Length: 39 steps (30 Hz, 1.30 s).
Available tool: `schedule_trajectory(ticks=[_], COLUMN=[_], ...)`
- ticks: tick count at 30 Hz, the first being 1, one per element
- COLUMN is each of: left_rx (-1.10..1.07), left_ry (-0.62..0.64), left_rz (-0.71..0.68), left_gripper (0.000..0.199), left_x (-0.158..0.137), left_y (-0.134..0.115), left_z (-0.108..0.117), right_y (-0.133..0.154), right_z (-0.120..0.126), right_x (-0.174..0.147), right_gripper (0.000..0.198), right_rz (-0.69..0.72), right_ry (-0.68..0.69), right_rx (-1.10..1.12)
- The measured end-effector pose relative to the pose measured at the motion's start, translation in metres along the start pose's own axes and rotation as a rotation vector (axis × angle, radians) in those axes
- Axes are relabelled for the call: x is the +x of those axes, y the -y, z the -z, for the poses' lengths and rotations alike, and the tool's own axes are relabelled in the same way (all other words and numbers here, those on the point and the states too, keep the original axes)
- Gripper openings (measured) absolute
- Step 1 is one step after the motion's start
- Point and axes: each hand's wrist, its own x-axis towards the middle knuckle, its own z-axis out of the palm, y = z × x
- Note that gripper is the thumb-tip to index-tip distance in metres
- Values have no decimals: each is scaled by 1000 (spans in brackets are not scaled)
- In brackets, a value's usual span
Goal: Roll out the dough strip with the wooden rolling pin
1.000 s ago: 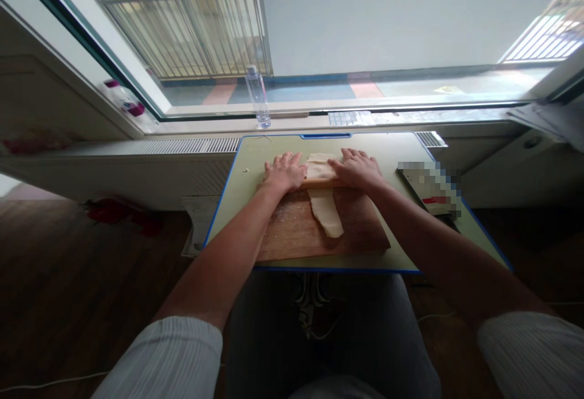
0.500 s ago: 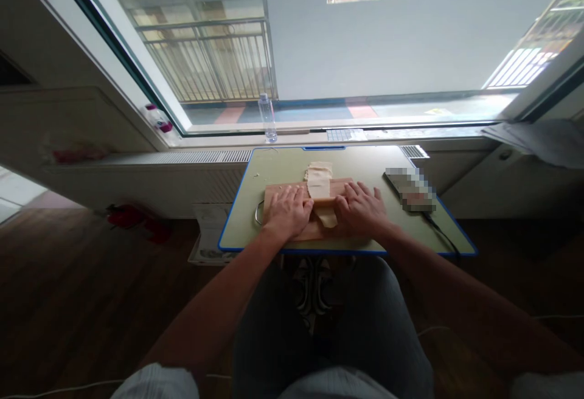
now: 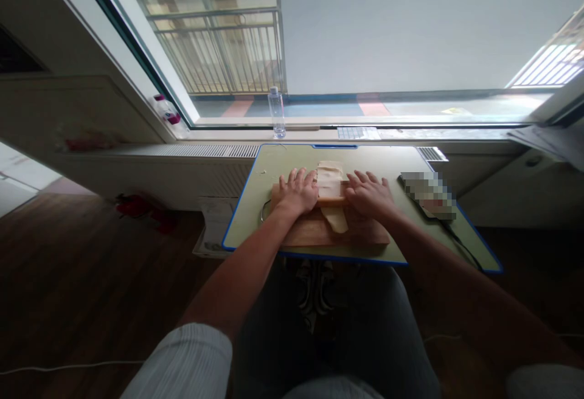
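Note:
A thin strip of pale dough (image 3: 329, 181) lies lengthwise on a brown wooden cutting board (image 3: 314, 232), its near end narrowing to a rounded tip. Across it runs a wooden rolling pin (image 3: 331, 202), of which only the middle shows. My left hand (image 3: 297, 190) rests palm down over the pin's left part, fingers stretched forward and spread. Over the right part lies my right hand (image 3: 367, 192), also flat with its fingers apart. Both hands hide the ends of the pin. A metal handle (image 3: 263, 210) sticks out at the board's left side.
The board stands on a small green table (image 3: 246, 204) with a blue rim. A phone (image 3: 429, 195), blurred out, lies at the right with a black cable (image 3: 460, 244). Behind, a clear bottle (image 3: 276, 113) stands on the window sill (image 3: 310, 134). Dough crumbs dot the table's left side.
Both hands have pushed the rolling pin forward along the dough, away from me, and their fingers reach out straighter. More of the board's near part shows. The view has shifted slightly.

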Motion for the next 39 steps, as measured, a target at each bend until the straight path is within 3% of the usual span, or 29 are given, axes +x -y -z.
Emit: schedule_trajectory(ticks=[7,12,21,27,33,39], left_rx=[-5,4,44,71,67,79], left_ry=[18,7,79,6,-64,-114], left_rz=[1,10,33,27,-14,-31], left_gripper=[61,60,65,66,69,66], left_x=[49,53,7,-39,-85,-93], left_y=[11,10,-1,-9,-14,-13], left_z=[0,0,7,5,0,-2], right_y=[-6,-6,7,15,18,16], right_z=[1,-1,1,-5,-16,-21], right_x=[49,52,-5,-51,-96,-103], right_gripper=[73,73,75,66,72,73], right_rz=[-44,-57,-85,-46,-40,-39], right_ry=[67,45,-19,-164,-231,-257], right_rx=[108,122,42,1,37,17])
